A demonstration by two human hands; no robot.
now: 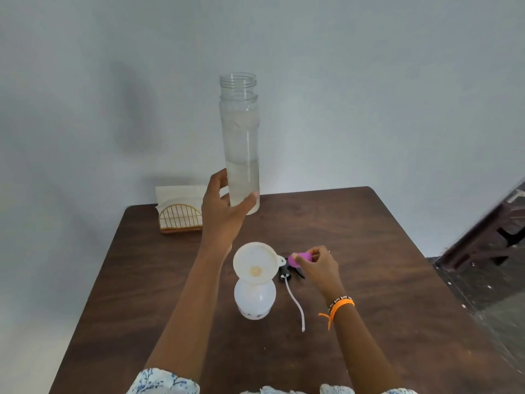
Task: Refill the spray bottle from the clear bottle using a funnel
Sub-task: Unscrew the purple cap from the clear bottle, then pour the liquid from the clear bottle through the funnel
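Brown table [369, 280], clear bottle [240, 132] upright, uncapped, part full, gripped near its base by left hand [224, 206], white spray bottle [254, 298] standing mid-table, funnel [254, 263] in its neck, right hand [316, 265] pinching purple cap [301, 256], sprayer head [287, 273] lying beside.

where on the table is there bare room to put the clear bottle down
Bare wood lies right of the spray head and its tube, out to the table edge, and behind the funnel toward the far edge. The left strip in front of the napkin holder is bare too. It is crowded at the centre: spray bottle, funnel, spray head, right hand.
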